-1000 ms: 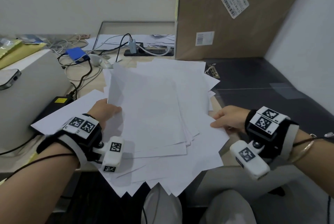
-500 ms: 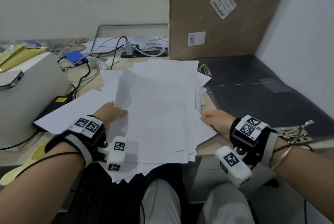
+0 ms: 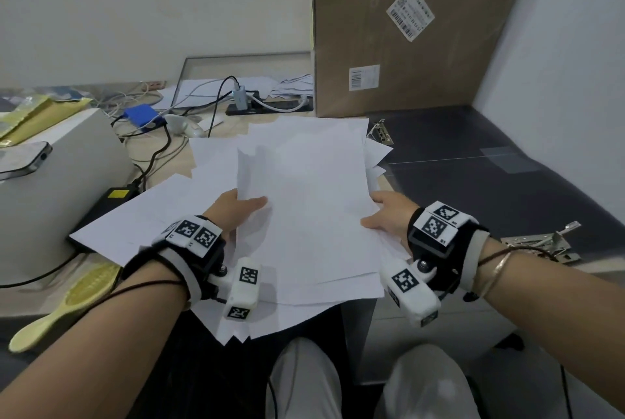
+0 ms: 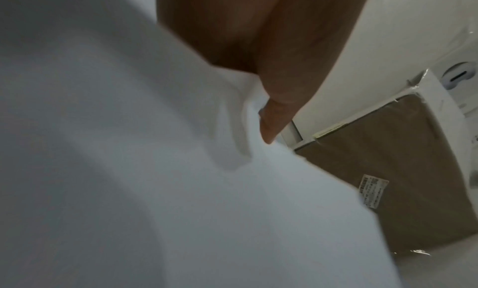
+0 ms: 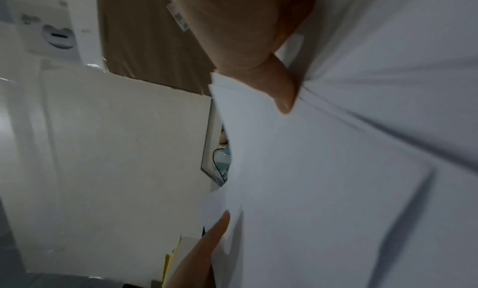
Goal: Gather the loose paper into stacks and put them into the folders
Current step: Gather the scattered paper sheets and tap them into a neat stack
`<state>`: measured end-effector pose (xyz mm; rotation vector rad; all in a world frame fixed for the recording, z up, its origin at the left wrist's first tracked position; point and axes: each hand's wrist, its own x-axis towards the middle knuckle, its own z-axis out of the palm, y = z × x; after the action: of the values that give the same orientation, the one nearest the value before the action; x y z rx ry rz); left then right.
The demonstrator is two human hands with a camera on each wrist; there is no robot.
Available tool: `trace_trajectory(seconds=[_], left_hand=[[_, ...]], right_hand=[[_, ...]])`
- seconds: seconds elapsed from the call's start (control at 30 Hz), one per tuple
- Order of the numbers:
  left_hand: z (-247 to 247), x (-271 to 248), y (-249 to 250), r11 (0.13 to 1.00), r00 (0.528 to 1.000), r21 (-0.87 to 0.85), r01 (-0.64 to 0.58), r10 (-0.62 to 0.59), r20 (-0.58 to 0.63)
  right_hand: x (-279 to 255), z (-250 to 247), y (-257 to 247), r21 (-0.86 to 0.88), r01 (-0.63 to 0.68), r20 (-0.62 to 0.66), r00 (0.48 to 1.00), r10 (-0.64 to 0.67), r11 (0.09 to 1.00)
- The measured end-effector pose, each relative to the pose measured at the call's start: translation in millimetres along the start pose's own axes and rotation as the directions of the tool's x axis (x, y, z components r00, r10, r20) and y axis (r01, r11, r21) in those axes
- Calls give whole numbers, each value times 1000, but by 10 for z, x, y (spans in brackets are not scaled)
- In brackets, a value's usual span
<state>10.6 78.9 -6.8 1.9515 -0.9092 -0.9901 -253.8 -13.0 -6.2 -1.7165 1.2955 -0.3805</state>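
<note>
Fanning unevenly, the white paper stack [image 3: 304, 215] sits between both hands.

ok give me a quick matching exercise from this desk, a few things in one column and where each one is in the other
Things:
1. sheaf of paper
2. phone
3. hairbrush
4. open folder

Places:
A. lying on top of the grey box at the far left
B. flat on the desk to the right of the paper
C. held between the left hand and the right hand
D. at the near left edge of the desk, handle toward the person

Pairs: 1-C, 2-A, 3-D, 4-B
</note>
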Motion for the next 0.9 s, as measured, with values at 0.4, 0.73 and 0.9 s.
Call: trace_trajectory(seconds=[0.4, 0.73, 0.9], left_hand=[[-169, -33, 353, 876, 963, -425, -227, 266, 33], [-407, 15, 1018, 719, 832, -429, -547, 524, -183], [-393, 120, 824, 738, 861, -458, -495, 486, -147]], right_hand=[[-153, -204, -46, 397, 356, -246, 929, -275, 846], [133, -367, -871, 425, 418, -301, 902, -310, 803], [286, -233, -758, 413, 372, -326, 913, -247, 831]])
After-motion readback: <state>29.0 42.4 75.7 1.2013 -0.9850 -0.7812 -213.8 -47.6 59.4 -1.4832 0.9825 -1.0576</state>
